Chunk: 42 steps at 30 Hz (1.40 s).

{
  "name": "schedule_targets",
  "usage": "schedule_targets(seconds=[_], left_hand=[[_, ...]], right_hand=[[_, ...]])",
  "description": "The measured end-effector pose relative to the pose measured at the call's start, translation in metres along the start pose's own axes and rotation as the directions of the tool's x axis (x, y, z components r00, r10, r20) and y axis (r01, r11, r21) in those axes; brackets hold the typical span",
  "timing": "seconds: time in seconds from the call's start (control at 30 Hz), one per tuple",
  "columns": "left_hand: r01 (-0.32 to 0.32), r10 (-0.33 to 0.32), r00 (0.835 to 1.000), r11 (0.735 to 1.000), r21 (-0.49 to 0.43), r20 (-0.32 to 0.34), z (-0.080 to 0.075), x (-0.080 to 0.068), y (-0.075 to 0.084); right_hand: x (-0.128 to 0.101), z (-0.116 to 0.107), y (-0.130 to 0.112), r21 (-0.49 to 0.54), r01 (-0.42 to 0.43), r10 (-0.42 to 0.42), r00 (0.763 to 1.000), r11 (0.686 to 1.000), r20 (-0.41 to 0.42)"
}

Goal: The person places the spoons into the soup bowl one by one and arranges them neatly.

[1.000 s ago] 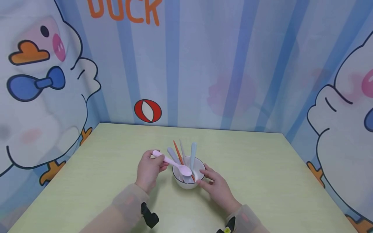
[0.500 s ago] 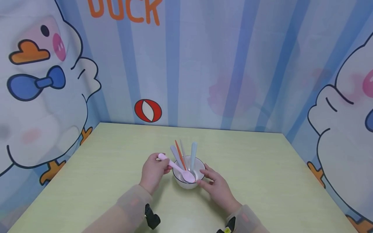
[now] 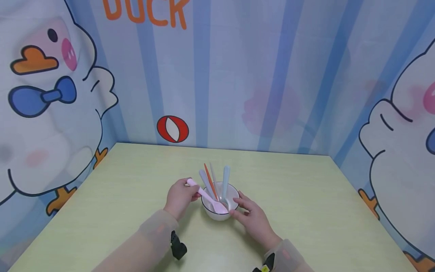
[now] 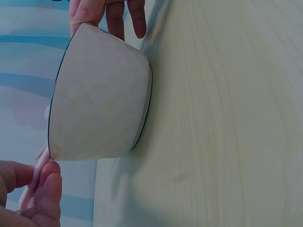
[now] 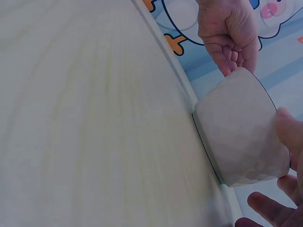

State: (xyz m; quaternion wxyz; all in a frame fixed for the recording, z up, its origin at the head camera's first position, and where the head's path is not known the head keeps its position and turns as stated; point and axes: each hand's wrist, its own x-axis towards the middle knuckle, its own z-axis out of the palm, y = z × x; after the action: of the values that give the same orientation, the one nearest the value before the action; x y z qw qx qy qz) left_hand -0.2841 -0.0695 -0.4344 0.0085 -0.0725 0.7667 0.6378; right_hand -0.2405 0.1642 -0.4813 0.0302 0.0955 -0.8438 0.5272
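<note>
Looking down from the head view, a white bowl (image 3: pixel 219 202) with a dark rim line stands near the middle of the pale green surface (image 3: pixel 306 211). The left hand (image 3: pixel 180 197) pinches the handle end of a pink spoon (image 3: pixel 207 195), whose scoop lies inside the bowl over its near rim. The right hand (image 3: pixel 253 217) rests against the bowl's right side, fingers relaxed and lightly spread, gripping nothing. Four more spoons lean on the far rim with handles up: a lavender spoon (image 3: pixel 205 180), an orange spoon (image 3: pixel 209 179), a grey spoon (image 3: pixel 214 176) and a light blue spoon (image 3: pixel 225 179). Cartoon duck panels (image 3: pixel 51 113) enclose the surface.

In the left wrist view, the bowl (image 4: pixel 97 94) fills the left half, its base on the surface (image 4: pixel 227 113). The left hand's fingers (image 4: pixel 45 194) curl at the lower corner on the pink handle (image 4: pixel 37 171); the right hand's fingertips (image 4: pixel 113 16) touch the bowl's far side.

In the right wrist view, the bowl (image 5: pixel 241 130) sits at the right, the right hand's fingers (image 5: pixel 289 130) straight against its wall. The left hand (image 5: pixel 229 33) is bunched beyond the bowl's rim.
</note>
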Motion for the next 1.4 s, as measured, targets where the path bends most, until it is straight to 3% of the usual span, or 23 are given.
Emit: schedule_targets(seconds=[0.17, 0.4, 0.77, 1.4], left_hand=[[0.024, -0.025, 1.0, 0.999, 0.041, 0.006, 0.002, 0.007, -0.001], [0.009, -0.009, 1.0, 0.999, 0.05, 0.01, 0.005, 0.013, 0.0], [0.045, -0.045, 0.999, 0.997, 0.064, 0.001, 0.007, 0.016, 0.004], [0.04, -0.041, 0.999, 0.997, -0.067, -0.014, 0.002, 0.013, -0.007]], right_hand=[[0.0, 0.0, -0.001, -0.001, -0.011, 0.011, 1.0, 1.0, 0.003], [0.0, -0.001, -0.002, -0.009, -0.017, 0.017, 1.0, 1.0, 0.002], [-0.001, -0.001, -0.001, -0.01, -0.004, 0.004, 1.0, 1.0, 0.002], [-0.001, 0.0, -0.003, -0.01, -0.017, 0.017, 1.0, 1.0, 0.004]])
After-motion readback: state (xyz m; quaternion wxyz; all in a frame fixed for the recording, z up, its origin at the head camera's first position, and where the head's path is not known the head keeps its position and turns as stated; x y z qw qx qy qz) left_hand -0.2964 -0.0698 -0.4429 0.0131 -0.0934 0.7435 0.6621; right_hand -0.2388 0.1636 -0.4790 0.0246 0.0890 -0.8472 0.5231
